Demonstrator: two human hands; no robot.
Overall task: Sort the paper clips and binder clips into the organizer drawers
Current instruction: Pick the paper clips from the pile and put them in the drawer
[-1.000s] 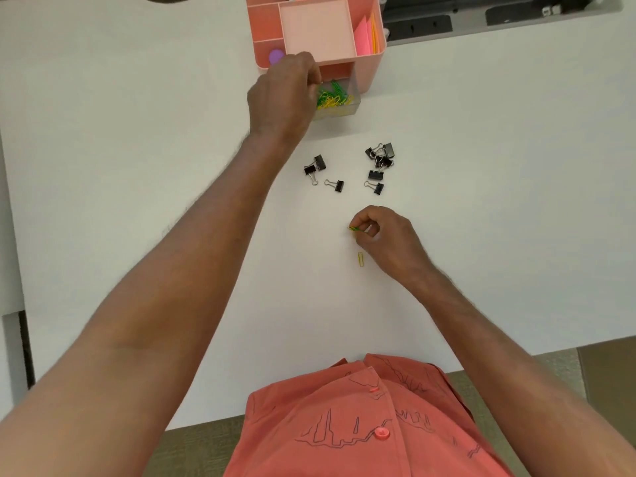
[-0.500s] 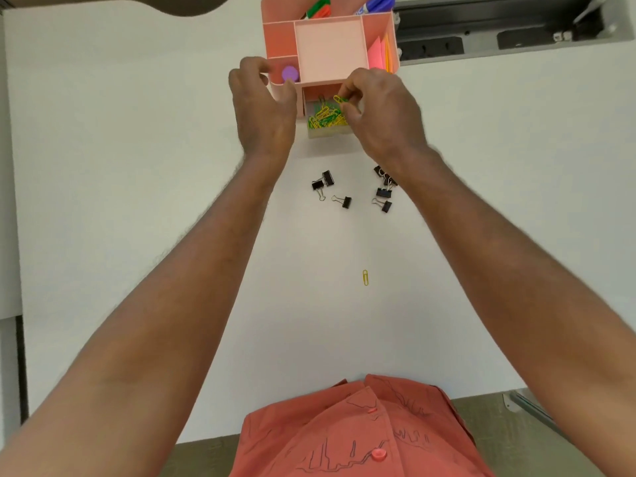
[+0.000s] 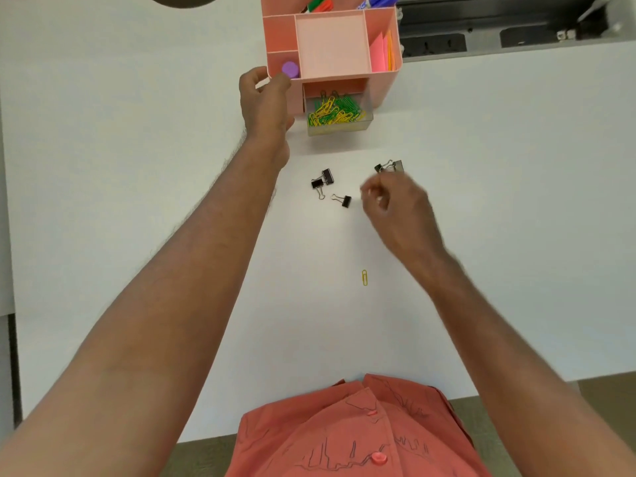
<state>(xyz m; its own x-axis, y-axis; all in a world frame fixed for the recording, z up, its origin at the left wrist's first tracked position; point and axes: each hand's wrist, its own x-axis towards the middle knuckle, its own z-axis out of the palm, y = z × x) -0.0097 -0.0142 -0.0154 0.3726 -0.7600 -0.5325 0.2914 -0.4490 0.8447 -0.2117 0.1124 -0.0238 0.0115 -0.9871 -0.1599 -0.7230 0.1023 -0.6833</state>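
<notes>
The organizer (image 3: 330, 46) is steadied by the left hand (image 3: 266, 105) – fingers curled on its corner; the right hand (image 3: 395, 208), blurred, grip unclear, is judged bound for the yellow clip (image 3: 364, 277) – a pinch is called for.

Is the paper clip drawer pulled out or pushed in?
Pulled out: the clear drawer juts from the pink organizer's front, with green and yellow paper clips showing inside.

One head-worn view looks steeply down over the table (image 3: 137, 166)

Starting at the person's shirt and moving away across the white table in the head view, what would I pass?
Yellow paper clip → single binder clip → pair of binder clips → clear drawer of yellow and green paper clips → pink organizer → markers.
</notes>
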